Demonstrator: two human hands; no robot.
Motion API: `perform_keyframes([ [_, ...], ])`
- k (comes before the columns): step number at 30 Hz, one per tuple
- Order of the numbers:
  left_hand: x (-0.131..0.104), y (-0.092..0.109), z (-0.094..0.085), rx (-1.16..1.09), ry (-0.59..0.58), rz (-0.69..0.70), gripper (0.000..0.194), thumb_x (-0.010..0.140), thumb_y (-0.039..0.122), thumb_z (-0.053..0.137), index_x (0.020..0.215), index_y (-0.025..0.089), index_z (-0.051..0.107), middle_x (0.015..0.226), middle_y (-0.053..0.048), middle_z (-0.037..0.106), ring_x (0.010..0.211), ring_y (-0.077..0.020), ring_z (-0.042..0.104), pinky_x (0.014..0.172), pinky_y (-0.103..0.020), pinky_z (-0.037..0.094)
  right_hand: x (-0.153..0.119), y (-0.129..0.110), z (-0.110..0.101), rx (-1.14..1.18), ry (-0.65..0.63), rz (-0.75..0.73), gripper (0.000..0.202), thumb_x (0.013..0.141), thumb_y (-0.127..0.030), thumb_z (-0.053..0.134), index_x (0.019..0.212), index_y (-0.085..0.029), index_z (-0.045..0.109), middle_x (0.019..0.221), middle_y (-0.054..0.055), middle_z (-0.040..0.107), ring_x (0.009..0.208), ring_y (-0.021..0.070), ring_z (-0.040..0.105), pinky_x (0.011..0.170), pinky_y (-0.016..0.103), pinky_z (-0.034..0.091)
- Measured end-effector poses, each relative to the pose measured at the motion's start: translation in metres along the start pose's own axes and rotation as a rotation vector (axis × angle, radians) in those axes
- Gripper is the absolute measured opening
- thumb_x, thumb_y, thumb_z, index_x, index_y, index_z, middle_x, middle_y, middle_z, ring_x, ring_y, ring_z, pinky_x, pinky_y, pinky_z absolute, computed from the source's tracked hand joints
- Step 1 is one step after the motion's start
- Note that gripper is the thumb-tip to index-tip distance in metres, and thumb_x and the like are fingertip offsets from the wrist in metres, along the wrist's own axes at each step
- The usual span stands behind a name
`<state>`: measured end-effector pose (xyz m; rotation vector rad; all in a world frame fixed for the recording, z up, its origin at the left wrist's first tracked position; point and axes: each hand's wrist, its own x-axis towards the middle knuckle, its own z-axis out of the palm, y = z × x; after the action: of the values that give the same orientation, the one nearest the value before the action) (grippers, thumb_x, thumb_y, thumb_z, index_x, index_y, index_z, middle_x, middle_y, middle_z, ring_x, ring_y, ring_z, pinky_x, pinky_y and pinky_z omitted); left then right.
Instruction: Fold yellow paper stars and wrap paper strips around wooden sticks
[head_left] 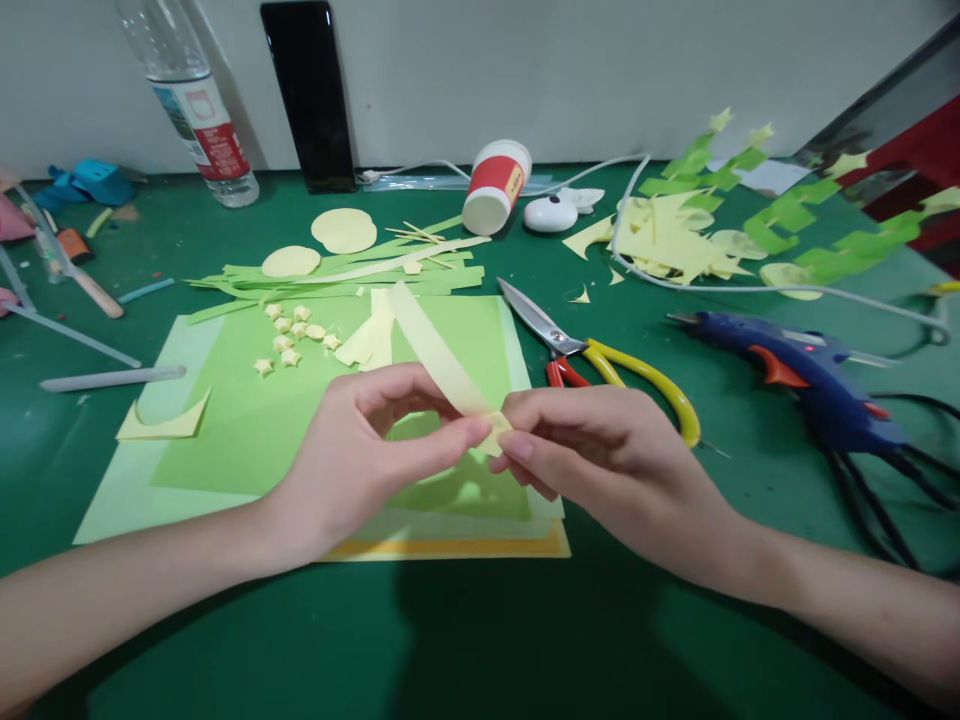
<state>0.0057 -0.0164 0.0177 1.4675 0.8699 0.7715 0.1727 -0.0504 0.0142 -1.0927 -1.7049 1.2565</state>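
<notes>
Both hands pinch one pale yellow paper strip [439, 358] above a stack of coloured paper. Its near end is folded into a small flat shape between the fingertips, and the long end slants up and away to the left. My left hand [367, 450] grips the folded end with thumb and forefinger. From the other side, my right hand [600, 445] is closed on the same end. Small folded paper stars [291, 357] lie behind my left hand, beside short yellow paper pieces [371, 335]. Under the hands is a green sheet [247, 440].
Scissors [555, 335] with red and yellow handles lie beyond my right hand. At the right is a blue glue gun [810, 370] with a cable. Green paper strips [330, 278], a tipped paper cup [496, 187], a bottle [202, 120] and a phone [309, 95] occupy the back.
</notes>
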Motion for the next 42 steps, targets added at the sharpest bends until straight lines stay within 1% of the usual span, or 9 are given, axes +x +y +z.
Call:
perform_keyframes([
  [6,0.001,-0.004,-0.003,0.069,0.048,0.103,0.002,0.071,0.02,0.067,0.073,0.019,0.068,0.072,0.002,0.067,0.067,-0.0101,0.06,0.063,-0.019,0.05,-0.001,0.003,-0.001,0.489,-0.005,0.305,0.023,0.079,-0.022,0.048,0.058,-0.015,0.052,0.047,-0.004,0.041,0.043,0.0048,0.034,0.04,0.018,0.025],
  [13,0.002,-0.008,-0.006,0.038,-0.02,0.259,0.022,0.073,0.011,0.064,0.087,0.027,0.07,0.088,-0.001,0.067,0.081,-0.0123,0.061,0.073,-0.022,0.05,0.002,0.002,0.0,0.903,-0.109,0.37,0.025,0.081,-0.021,0.046,0.057,-0.014,0.047,0.052,-0.004,0.04,0.043,0.0041,0.035,0.039,0.017,0.026],
  [18,0.002,-0.006,-0.005,0.132,-0.009,0.358,0.029,0.069,0.007,0.066,0.084,0.032,0.071,0.08,0.002,0.061,0.075,-0.008,0.057,0.069,-0.017,0.048,-0.001,0.002,0.001,1.05,-0.256,0.452,0.027,0.084,-0.02,0.04,0.058,-0.015,0.039,0.053,-0.005,0.029,0.043,0.0047,0.027,0.041,0.018,0.022],
  [21,0.001,-0.006,-0.005,0.129,-0.043,0.403,0.029,0.07,0.005,0.065,0.084,0.031,0.071,0.078,0.001,0.061,0.073,-0.0085,0.057,0.067,-0.018,0.048,-0.003,0.0,0.0,1.099,-0.357,0.492,0.026,0.086,-0.023,0.038,0.061,-0.015,0.038,0.054,-0.006,0.024,0.043,0.004,0.024,0.041,0.018,0.019],
  [25,-0.001,-0.005,-0.006,0.158,-0.075,0.438,0.029,0.071,0.005,0.064,0.086,0.028,0.071,0.079,0.0,0.063,0.073,-0.0104,0.058,0.067,-0.022,0.048,-0.003,-0.001,0.0,1.136,-0.424,0.522,0.025,0.085,-0.021,0.038,0.061,-0.015,0.035,0.055,-0.006,0.022,0.043,0.0033,0.024,0.041,0.017,0.017],
  [28,0.0,-0.002,-0.006,0.177,-0.038,0.412,0.025,0.071,0.005,0.064,0.081,0.026,0.072,0.075,0.001,0.064,0.069,-0.0096,0.058,0.063,-0.021,0.048,-0.002,-0.001,0.001,1.038,-0.415,0.479,0.027,0.087,-0.026,0.037,0.063,-0.015,0.04,0.052,-0.006,0.027,0.042,0.0039,0.025,0.04,0.017,0.02],
  [33,0.002,0.002,-0.006,0.131,0.069,0.267,0.018,0.071,0.008,0.065,0.074,0.025,0.071,0.075,0.004,0.068,0.069,-0.0072,0.06,0.063,-0.014,0.049,-0.003,0.0,0.002,0.494,-0.129,0.232,0.019,0.087,-0.022,0.04,0.074,-0.015,0.052,0.058,-0.003,0.039,0.051,0.0061,0.037,0.046,0.018,0.03],
  [37,0.002,0.0,-0.005,0.044,0.046,0.158,0.019,0.07,0.011,0.068,0.078,0.027,0.071,0.075,0.007,0.069,0.07,-0.0048,0.061,0.062,-0.009,0.048,-0.004,0.003,0.002,0.141,-0.002,-0.014,0.019,0.087,-0.023,0.042,0.074,-0.015,0.054,0.056,-0.004,0.041,0.05,0.0051,0.037,0.043,0.017,0.029],
  [42,0.0,-0.002,-0.004,-0.07,0.042,0.1,0.02,0.07,0.013,0.068,0.079,0.031,0.07,0.074,0.009,0.07,0.068,-0.0042,0.062,0.061,-0.009,0.05,-0.006,0.008,0.004,-0.01,0.055,-0.114,0.021,0.089,-0.022,0.039,0.075,-0.017,0.054,0.055,-0.004,0.042,0.047,0.0042,0.038,0.041,0.015,0.03],
])
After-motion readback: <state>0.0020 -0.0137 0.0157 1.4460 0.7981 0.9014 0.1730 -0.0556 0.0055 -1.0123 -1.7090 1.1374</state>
